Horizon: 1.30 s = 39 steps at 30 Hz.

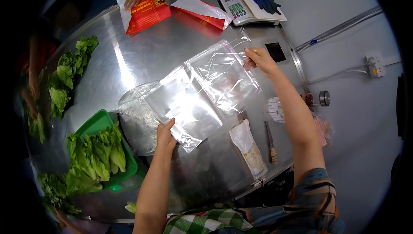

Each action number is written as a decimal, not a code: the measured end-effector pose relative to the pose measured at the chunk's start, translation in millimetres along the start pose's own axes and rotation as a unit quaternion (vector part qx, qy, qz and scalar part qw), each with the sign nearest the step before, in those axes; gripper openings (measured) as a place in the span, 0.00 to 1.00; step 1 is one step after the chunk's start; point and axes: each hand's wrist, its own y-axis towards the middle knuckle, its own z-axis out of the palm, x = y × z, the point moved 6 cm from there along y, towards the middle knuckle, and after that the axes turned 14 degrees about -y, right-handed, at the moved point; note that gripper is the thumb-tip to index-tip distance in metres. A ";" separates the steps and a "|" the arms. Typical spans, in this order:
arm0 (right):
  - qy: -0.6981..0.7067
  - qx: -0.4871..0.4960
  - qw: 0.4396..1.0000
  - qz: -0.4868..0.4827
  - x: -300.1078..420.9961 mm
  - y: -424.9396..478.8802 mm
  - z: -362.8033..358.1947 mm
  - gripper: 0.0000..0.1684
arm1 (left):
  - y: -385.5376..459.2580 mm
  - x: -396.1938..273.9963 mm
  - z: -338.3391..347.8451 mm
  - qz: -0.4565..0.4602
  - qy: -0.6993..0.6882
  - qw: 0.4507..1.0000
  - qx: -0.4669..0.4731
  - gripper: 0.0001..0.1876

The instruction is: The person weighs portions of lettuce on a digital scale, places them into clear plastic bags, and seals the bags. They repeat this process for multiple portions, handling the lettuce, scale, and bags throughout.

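Observation:
A stack of clear plastic bags point(190, 101) lies spread before me over the steel table. My left hand point(166, 135) pinches its near left corner between thumb and fingers. At the far right side, my right hand point(258, 59) grips the clear film of a bag by its edge. Beneath and to the left of the stack is a crumpled translucent plastic sheet point(138, 114). Heads of green leafy lettuce point(96, 156) fill a green plastic basket point(130, 166) left of my left forearm. Right of the bags lie a long white packet point(248, 150) and a wooden-handled knife point(271, 143).
Red-and-white bags point(150, 11) lie at the far edge under a co-worker's gloved hands. A digital scale point(258, 4) holds a blue glove point(264, 1). A phone point(275, 52) and a label roll point(275, 109) are at the right; more lettuce point(66, 74) and co-workers' arms are at the left.

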 end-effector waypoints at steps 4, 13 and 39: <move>-0.039 -0.091 0.995 -0.008 1.7 -3.8 -5.6 0.11 | 1.4 0.0 -2.6 0.005 -0.008 1.000 0.004 0.18; -0.246 -0.232 0.929 -0.150 -3.6 -0.8 -12.0 0.08 | 2.6 0.8 -4.3 0.008 0.003 1.000 -0.003 0.17; -0.135 -0.021 0.989 -0.048 -16.1 -4.3 21.4 0.10 | 0.7 -0.9 0.0 -0.008 -0.007 1.000 0.005 0.22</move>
